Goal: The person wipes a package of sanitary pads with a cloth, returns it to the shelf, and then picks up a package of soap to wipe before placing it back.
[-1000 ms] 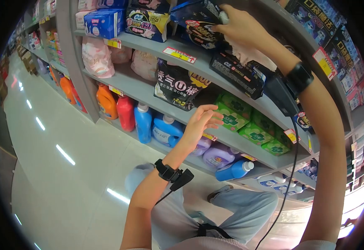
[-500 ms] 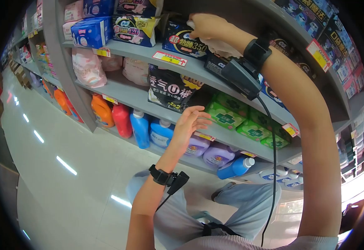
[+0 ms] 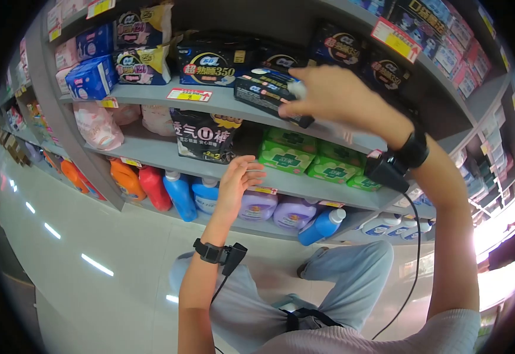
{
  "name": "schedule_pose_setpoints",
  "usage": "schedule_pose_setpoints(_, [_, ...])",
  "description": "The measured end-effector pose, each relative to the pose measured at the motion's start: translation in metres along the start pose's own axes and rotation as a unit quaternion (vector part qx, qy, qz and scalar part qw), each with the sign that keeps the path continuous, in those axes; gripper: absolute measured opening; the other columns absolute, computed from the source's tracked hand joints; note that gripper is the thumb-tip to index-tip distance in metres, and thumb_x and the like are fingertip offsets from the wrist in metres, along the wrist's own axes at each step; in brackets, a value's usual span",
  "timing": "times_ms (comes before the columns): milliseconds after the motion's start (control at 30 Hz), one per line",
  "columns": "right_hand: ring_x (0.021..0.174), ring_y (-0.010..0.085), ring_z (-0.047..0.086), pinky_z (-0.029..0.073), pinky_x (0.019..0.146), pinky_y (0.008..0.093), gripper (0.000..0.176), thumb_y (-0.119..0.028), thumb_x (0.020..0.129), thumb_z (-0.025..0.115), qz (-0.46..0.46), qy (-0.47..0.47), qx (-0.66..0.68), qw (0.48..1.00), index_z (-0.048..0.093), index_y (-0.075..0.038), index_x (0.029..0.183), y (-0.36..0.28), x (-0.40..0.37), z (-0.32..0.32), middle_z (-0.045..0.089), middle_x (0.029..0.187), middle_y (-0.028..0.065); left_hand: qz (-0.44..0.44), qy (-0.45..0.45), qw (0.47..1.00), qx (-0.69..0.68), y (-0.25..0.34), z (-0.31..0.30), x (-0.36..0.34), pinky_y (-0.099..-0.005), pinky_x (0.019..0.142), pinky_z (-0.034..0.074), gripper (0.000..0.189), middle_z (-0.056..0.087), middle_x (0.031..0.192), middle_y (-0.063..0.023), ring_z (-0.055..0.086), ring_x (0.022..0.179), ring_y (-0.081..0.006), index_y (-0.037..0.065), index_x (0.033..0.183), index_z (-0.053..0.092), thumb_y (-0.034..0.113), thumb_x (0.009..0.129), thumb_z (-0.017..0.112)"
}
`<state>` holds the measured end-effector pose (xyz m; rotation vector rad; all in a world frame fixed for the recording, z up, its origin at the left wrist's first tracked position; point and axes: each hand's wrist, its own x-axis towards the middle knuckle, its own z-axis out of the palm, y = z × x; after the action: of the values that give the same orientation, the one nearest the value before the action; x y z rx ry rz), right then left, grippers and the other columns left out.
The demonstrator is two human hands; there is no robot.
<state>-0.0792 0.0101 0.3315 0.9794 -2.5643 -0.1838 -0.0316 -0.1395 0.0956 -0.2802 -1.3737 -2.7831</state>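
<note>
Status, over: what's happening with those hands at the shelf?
Right hand blurred, gripping a white wad. Left hand empty, loosely curled. Black pack askew, partly hidden behind right hand. No other obstruction seen.

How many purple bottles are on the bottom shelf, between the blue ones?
2: the left purple bottle, beside the broad blue bottle, and the right purple bottle, beside the tilted blue bottle. Others may be hidden behind.

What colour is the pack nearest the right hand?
The pack is mostly black; the head view shows it best.
</note>
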Motion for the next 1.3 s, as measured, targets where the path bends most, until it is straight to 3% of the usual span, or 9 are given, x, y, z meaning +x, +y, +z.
schedule_pose_setpoints(67, [0.087, 0.0335, 0.06, 0.048, 0.073, 0.0396, 0.075, -0.047, 0.065, 0.066, 0.027, -0.089, -0.035, 0.995, 0.046, 0.0, 0.12, -0.005, -0.018, 0.008, 0.057, 0.106, 0.0204, -0.01, -0.004, 1.0, 0.002, -0.004, 0.004, 0.001, -0.03, 0.077, 0.045, 0.029, 0.056, 0.101, -0.0123, 0.057, 0.092, -0.0216, 0.003, 0.114, 0.043, 0.021, 0.092, 0.038])
schedule_pose_setpoints(467, [0.088, 0.0346, 0.059, 0.051, 0.07, 0.0367, 0.057, -0.021, 0.073, 0.065, 0.011, 0.122, -0.009, 0.992, 0.043, -0.006, 0.123, 0.011, -0.068, 0.035, 0.052, 0.117, 0.0169, -0.029, -0.04, 0.999, 0.014, -0.017, 0.017, 0.008, -0.0309, 0.077, 0.046, 0.028, 0.056, 0.102, -0.0122, 0.057, 0.091, -0.0209, 0.003, 0.112, 0.043, 0.021, 0.091, 0.04])
schedule_pose_setpoints(567, [0.092, 0.0276, 0.06, 0.048, 0.075, 0.0322, 0.048, -0.015, 0.075, 0.063, 0.055, 0.151, 0.127, 0.979, 0.048, -0.004, 0.12, -0.004, -0.109, 0.006, 0.057, 0.112, 0.0153, -0.021, -0.083, 0.996, 0.01, -0.018, 0.017, 0.008, -0.0293, 0.077, 0.046, 0.032, 0.055, 0.104, -0.0135, 0.057, 0.091, -0.0203, 0.002, 0.116, 0.041, 0.021, 0.091, 0.043])
schedule_pose_setpoints(633, [0.094, 0.0154, 0.056, 0.044, 0.08, 0.0275, 0.043, -0.011, 0.078, 0.061, 0.15, 0.034, 0.383, 0.911, 0.05, -0.002, 0.118, -0.01, -0.138, -0.002, 0.059, 0.106, 0.0115, -0.019, -0.171, 0.985, 0.016, -0.018, 0.018, 0.006, -0.0315, 0.085, 0.044, 0.042, 0.052, 0.111, -0.0133, 0.054, 0.099, -0.0218, 0.002, 0.123, 0.035, 0.024, 0.089, 0.048])
schedule_pose_setpoints(733, [0.084, 0.0216, 0.061, 0.046, 0.074, 0.0297, 0.043, -0.022, 0.081, 0.06, 0.242, -0.026, 0.531, 0.812, 0.05, -0.005, 0.119, -0.016, -0.173, 0.028, 0.061, 0.101, 0.0121, -0.006, -0.261, 0.954, -0.148, -0.028, 0.026, -0.001, -0.0343, 0.093, 0.04, 0.054, 0.048, 0.119, -0.0122, 0.049, 0.109, -0.023, 0.002, 0.128, 0.03, 0.028, 0.087, 0.053])
schedule_pose_setpoints(1000, [0.101, 0.0199, 0.051, 0.037, 0.091, 0.03, 0.06, -0.026, 0.078, 0.064, 0.24, -0.106, 0.544, 0.797, 0.04, -0.003, 0.127, -0.021, -0.255, 0.105, 0.055, 0.11, 0.0118, -0.216, -0.135, 0.954, -0.155, -0.081, 0.045, -0.022, -0.034, 0.089, 0.045, 0.05, 0.053, 0.118, -0.0069, 0.054, 0.104, -0.0174, 0.006, 0.125, 0.039, 0.041, 0.09, 0.043])
schedule_pose_setpoints(1067, [0.102, 0.0207, 0.05, 0.039, 0.088, 0.0305, 0.061, -0.028, 0.076, 0.066, 0.337, -0.035, 0.45, 0.826, 0.039, -0.002, 0.125, -0.009, -0.274, 0.109, 0.053, 0.109, 0.0119, -0.259, -0.101, 0.939, -0.204, -0.085, 0.058, -0.022, -0.0351, 0.087, 0.047, 0.05, 0.055, 0.115, -0.0102, 0.057, 0.1, -0.0192, 0.005, 0.123, 0.041, 0.043, 0.09, 0.039])
schedule_pose_setpoints(1100, [0.099, 0.0204, 0.051, 0.041, 0.086, 0.0316, 0.057, -0.027, 0.076, 0.066, 0.449, -0.003, 0.503, 0.739, 0.04, -0.002, 0.121, -0.002, -0.279, 0.109, 0.053, 0.106, 0.0111, -0.27, -0.12, 0.933, -0.205, -0.089, 0.06, -0.02, -0.0376, 0.09, 0.045, 0.055, 0.052, 0.118, -0.0118, 0.056, 0.102, -0.0226, 0.005, 0.125, 0.039, 0.047, 0.089, 0.037])
schedule_pose_setpoints(1300, [0.103, 0.0219, 0.049, 0.039, 0.088, 0.034, 0.046, -0.01, 0.08, 0.057, 0.415, 0.237, 0.575, 0.665, 0.04, -0.002, 0.121, 0.001, -0.255, 0.081, 0.051, 0.112, 0.012, -0.308, -0.188, 0.912, -0.198, -0.105, 0.082, -0.027, -0.0398, 0.092, 0.044, 0.063, 0.05, 0.12, -0.014, 0.054, 0.106, -0.0266, 0.005, 0.128, 0.036, 0.054, 0.087, 0.034])
